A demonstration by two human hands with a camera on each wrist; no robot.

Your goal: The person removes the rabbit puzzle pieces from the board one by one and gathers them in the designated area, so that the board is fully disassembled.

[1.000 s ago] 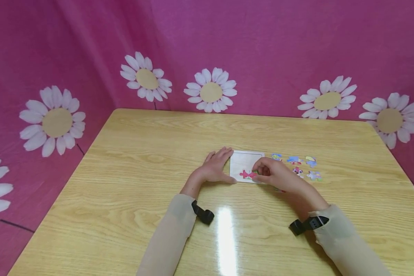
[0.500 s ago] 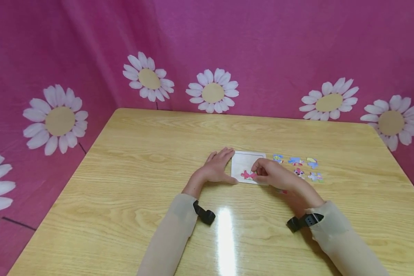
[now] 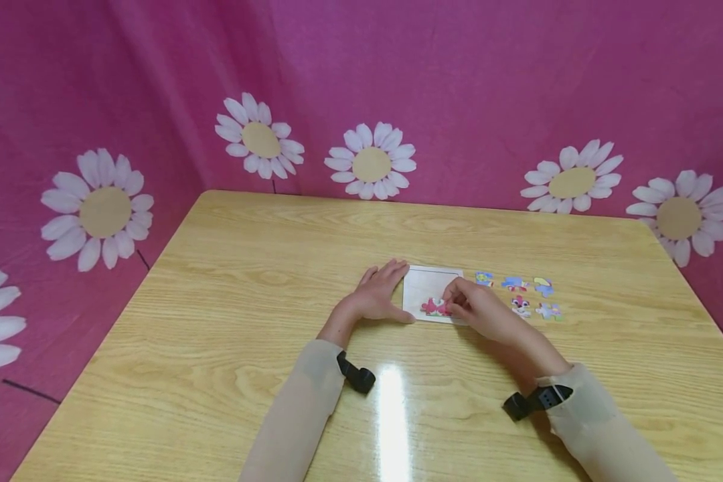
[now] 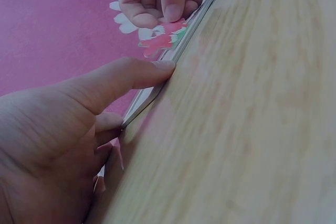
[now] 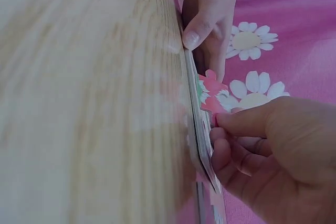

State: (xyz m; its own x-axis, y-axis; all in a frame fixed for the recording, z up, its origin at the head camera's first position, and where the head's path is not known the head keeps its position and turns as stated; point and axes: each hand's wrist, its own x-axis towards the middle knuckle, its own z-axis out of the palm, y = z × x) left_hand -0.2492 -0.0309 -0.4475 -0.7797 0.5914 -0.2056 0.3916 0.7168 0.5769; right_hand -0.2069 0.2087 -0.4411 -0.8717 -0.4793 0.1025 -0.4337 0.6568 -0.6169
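In the head view my left hand point(image 3: 378, 294) lies along the left side of a white puzzle board point(image 3: 426, 280). Its fingertips are at the far left corner, its thumb at the near left one; the left wrist view shows that thumb point(image 4: 164, 65) pressing the rim. Over the board's near right part, my right hand point(image 3: 480, 306) pinches a pink puzzle piece point(image 5: 216, 121) between thumb and fingers, which mostly hide it. Just left of the fingertips, pink, white and green puzzle pieces point(image 3: 435, 307) lie along the near edge; where one ends is unclear.
Right of the board, several loose puzzle pieces lie in two rows, among them a blue and yellow one point(image 3: 543, 286) and one with a face point(image 3: 521, 306). The wooden table point(image 3: 265, 294) meets a pink flowered curtain point(image 3: 458, 100) behind. Both wrists wear black cameras.
My right fingers have shifted slightly at the near right of the board, and more white now shows on the pink pieces. The left hand keeps its place on the board.
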